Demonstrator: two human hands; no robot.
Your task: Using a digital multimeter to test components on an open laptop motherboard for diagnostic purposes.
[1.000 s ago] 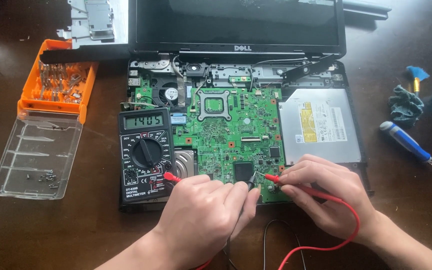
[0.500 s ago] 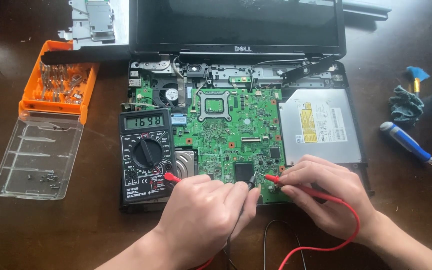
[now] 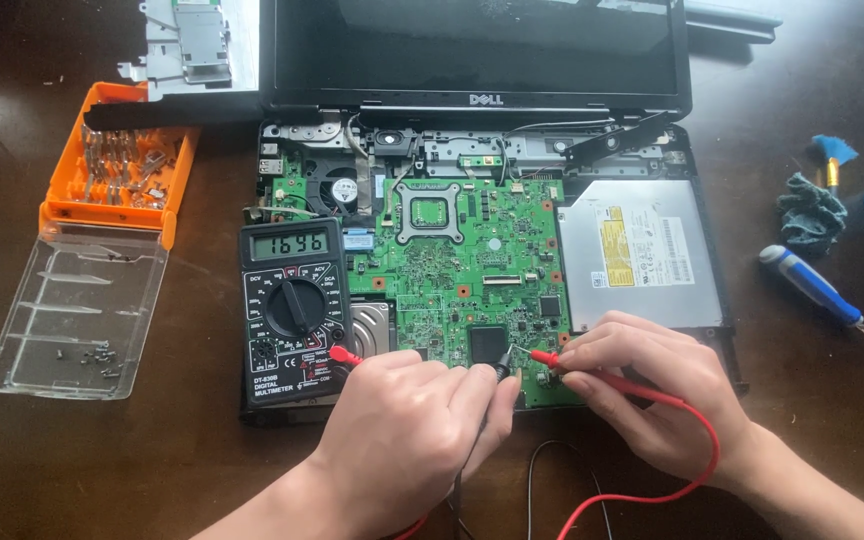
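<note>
The left hand (image 3: 407, 440) is closed around a black probe (image 3: 500, 365), whose tip rests on the green circuit board (image 3: 452, 270) just beyond its fingertips. The right hand (image 3: 657, 385) pinches a red probe (image 3: 544, 357) between thumb and fingers, the tip touching the board just beside the black probe's tip; the two hands are near each other but apart. A red lead (image 3: 672, 470) loops back from the right hand around the wrist. A black multimeter (image 3: 292, 310) lies just left of and beyond the left hand, display lit, with a red plug seated at its lower right. A silver optical drive (image 3: 642, 250) lies beyond the right hand. A blue-handled screwdriver (image 3: 812, 285) lies well right of the right hand. An orange bit case (image 3: 122, 160) sits far left of the left hand.
</note>
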